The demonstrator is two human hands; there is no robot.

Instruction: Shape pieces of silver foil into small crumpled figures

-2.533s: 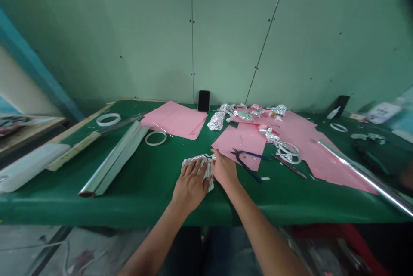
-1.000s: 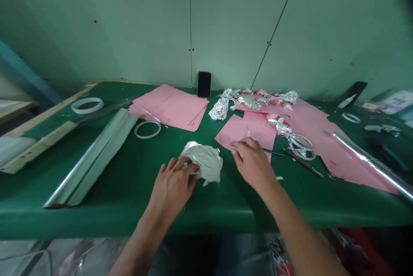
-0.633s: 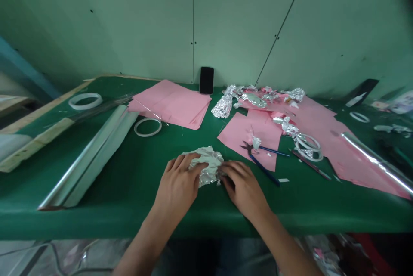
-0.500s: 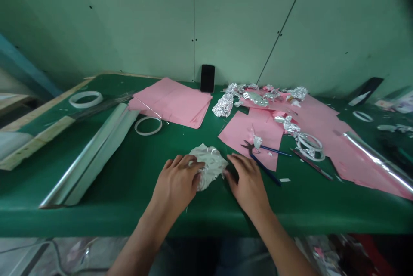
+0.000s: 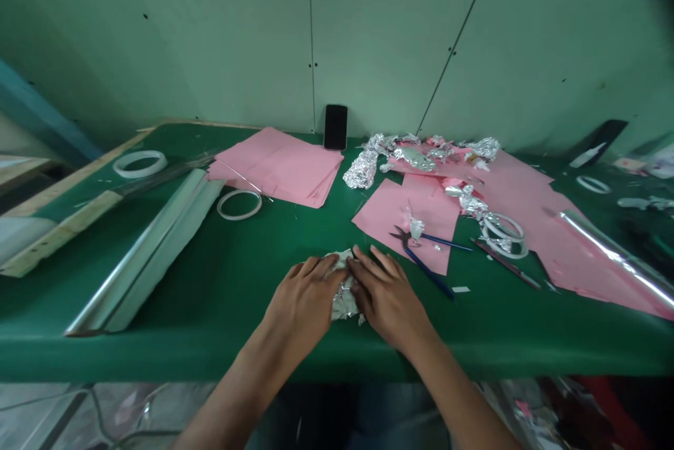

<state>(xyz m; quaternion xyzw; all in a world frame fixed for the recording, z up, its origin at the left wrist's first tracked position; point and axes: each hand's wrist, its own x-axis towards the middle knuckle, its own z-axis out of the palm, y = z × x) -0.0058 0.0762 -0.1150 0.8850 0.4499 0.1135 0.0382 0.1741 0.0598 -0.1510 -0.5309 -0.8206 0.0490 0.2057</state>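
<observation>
A crumpled piece of aluminium foil [image 5: 345, 302] lies on the green tabletop in front of me, partly hidden under my fingers. From the left side my left hand [image 5: 308, 295] grips it, fingers bent over its edge. My right hand [image 5: 387, 295] presses on its other side with curled fingers, and the two sets of fingertips almost meet on top. A small scrap of foil [image 5: 361, 320] sits beside the right palm. Just beyond my right hand are blue-handled pliers [image 5: 429, 271], partly on a pink paper sheet [image 5: 387, 204].
A foil roll [image 5: 142, 253] lies at left, near a tape roll [image 5: 140, 164] and a white ring [image 5: 239, 205]. Pink sheets [image 5: 279, 162] are stacked behind. A phone [image 5: 335, 127] leans on the wall. Crumpled foil shapes [image 5: 361, 169] and tweezers [image 5: 505, 264] lie to the right.
My hands have come closer together over the foil. The right hand has moved left onto it, and the foil is now bunched smaller between them.
</observation>
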